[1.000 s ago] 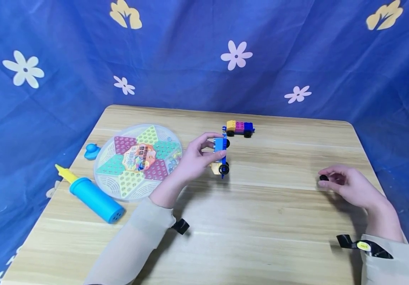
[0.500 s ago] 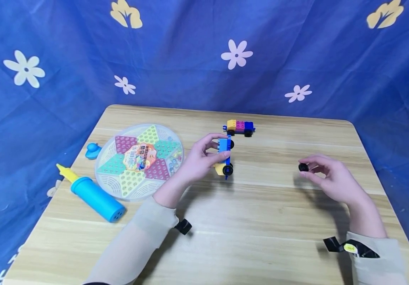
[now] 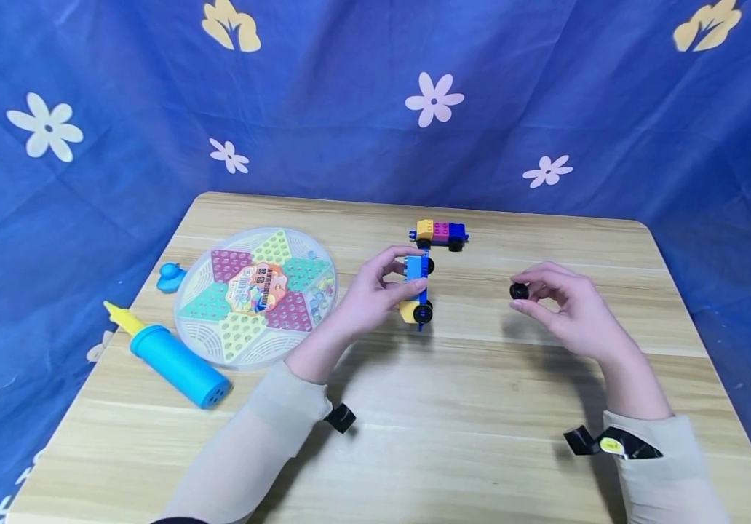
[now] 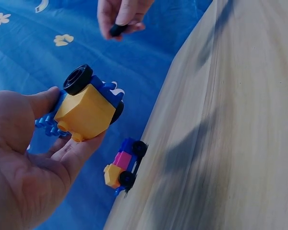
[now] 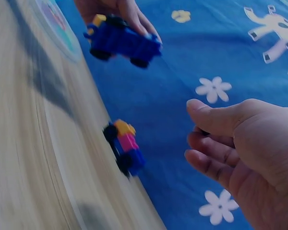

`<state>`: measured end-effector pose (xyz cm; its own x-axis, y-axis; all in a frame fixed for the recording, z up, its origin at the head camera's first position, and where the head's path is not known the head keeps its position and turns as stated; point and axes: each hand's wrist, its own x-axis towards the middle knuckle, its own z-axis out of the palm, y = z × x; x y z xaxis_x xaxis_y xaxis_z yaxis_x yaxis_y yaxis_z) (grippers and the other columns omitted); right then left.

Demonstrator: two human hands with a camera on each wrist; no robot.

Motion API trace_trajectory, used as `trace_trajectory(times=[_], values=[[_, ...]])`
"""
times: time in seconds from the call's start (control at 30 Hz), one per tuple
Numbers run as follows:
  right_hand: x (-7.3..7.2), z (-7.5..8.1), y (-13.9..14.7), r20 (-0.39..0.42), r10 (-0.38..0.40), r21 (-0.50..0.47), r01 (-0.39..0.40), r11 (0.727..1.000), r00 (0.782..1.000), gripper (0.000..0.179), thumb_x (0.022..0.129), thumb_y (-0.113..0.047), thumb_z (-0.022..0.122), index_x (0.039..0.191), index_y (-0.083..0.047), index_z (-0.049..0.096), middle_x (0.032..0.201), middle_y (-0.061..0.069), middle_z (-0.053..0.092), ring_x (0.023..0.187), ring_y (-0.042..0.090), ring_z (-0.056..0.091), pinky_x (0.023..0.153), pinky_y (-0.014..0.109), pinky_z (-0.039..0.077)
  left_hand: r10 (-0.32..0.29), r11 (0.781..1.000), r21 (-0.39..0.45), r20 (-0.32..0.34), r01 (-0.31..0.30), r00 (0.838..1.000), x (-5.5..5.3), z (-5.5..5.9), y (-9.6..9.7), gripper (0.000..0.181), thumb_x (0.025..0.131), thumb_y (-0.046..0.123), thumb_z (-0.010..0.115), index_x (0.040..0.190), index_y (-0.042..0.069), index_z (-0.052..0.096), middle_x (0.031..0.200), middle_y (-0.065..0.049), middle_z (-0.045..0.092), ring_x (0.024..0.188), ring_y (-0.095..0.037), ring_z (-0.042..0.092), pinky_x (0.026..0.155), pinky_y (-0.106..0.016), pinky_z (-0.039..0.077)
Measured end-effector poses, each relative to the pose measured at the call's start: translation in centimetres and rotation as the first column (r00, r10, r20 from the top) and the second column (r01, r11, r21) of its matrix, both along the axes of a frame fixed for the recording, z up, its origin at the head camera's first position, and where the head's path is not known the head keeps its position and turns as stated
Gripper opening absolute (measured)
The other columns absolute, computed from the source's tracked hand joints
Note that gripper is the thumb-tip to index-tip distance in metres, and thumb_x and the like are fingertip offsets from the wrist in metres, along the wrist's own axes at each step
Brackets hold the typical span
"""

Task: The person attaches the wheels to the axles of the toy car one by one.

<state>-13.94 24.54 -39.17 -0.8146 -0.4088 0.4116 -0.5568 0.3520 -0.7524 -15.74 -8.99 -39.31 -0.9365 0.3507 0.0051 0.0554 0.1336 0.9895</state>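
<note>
My left hand (image 3: 370, 297) grips a toy building-block car (image 3: 415, 271) above the table, tipped on its side. Light blue studded bricks and a yellow brick (image 4: 86, 112) sit on its dark blue base, which shows in the right wrist view with black wheels along it. Across from it, my right hand (image 3: 568, 306) pinches a small black wheel (image 3: 518, 291) between thumb and fingertips, apart from the car. That wheel is mostly hidden behind the fingers in the right wrist view. A second toy car (image 3: 441, 232), yellow, pink and blue, stands on its wheels behind the held one.
To the left on the wooden table (image 3: 480, 437) lies a round Chinese checkers board (image 3: 201, 338). A blue rubber duck (image 3: 169, 278) and a blue hand pump (image 3: 179, 367) with a yellow nozzle lie beside it. A blue flowered cloth (image 3: 349, 109) hangs behind the table.
My right hand has moved left and away from me with the wheel, nearing the held car. The left hand with its car has shifted slightly right.
</note>
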Motion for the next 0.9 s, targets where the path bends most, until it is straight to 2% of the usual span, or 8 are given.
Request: trace_trajectory(times=[0.13,0.3,0.47,0.57,0.63,0.9], values=[[-0.3,0.4,-1.7,-0.013,0.037,-0.023,-0.038,0.999,0.999,0.039,0.084,0.017,0.081,0.118,-0.001,0.075,0.108,0.007,0.072,0.085,0.017,0.067,0.080,0.019,0.057,-0.003,1.000,0.003,0.004,0.003,1.000,0.0,0.0,0.2,0.042,0.103,0.022,0.074,0.142,0.030,0.062,0.124,-0.012,0.059,0.064,-0.024,0.063,0.057,-0.028,0.049],[-0.7,0.8,-3.4,-0.037,0.048,-0.032,-0.049,0.998,0.998,0.039,0.083,0.015,0.083,0.118,-0.002,0.076,0.108,0.005,0.072,0.086,0.019,0.067,0.082,0.021,0.058,0.004,1.000,0.001,0.003,-0.004,1.000,0.0,0.0,0.3,0.041,0.103,0.022,0.074,0.141,0.029,0.062,0.127,-0.012,0.059,0.067,-0.023,0.065,0.058,-0.029,0.051],[-1.2,1.0,-4.8,-0.047,0.039,-0.029,-0.041,0.999,0.998,0.038,0.084,0.011,0.085,0.118,-0.004,0.076,0.107,0.002,0.072,0.086,0.019,0.068,0.083,0.024,0.060,0.010,1.000,-0.002,-0.002,-0.010,1.000,0.1,0.0,0.4,0.041,0.102,0.023,0.076,0.140,0.028,0.063,0.128,-0.013,0.058,0.071,-0.027,0.070,0.062,-0.039,0.056],[-1.5,1.1,-5.6,-0.054,0.033,-0.026,-0.035,0.999,0.998,0.037,0.084,0.009,0.086,0.117,-0.003,0.076,0.106,0.002,0.072,0.086,0.019,0.067,0.084,0.024,0.060,0.012,1.000,0.004,-0.001,-0.012,1.000,0.1,-0.1,0.5,0.041,0.101,0.022,0.077,0.140,0.027,0.063,0.123,-0.014,0.058,0.072,-0.028,0.072,0.063,-0.039,0.057],[-1.6,1.2,-6.2,-0.066,0.036,-0.027,-0.038,0.999,0.997,0.036,0.084,0.009,0.086,0.117,-0.001,0.076,0.106,0.003,0.072,0.086,0.019,0.067,0.085,0.024,0.060,0.011,1.000,0.004,-0.002,-0.011,1.000,0.1,-0.1,0.6,0.041,0.101,0.022,0.077,0.140,0.025,0.063,0.122,-0.015,0.059,0.073,-0.029,0.073,0.062,-0.035,0.057],[-2.0,1.8,-8.2,-0.130,0.052,-0.013,-0.054,0.998,0.990,0.033,0.084,0.004,0.088,0.115,0.001,0.076,0.105,0.004,0.072,0.086,0.016,0.068,0.084,0.026,0.061,-0.014,1.000,0.002,-0.012,0.014,1.000,0.1,-0.3,0.9,0.041,0.100,0.021,0.077,0.139,0.023,0.064,0.122,-0.014,0.059,0.078,-0.029,0.074,0.072,-0.056,0.061]])
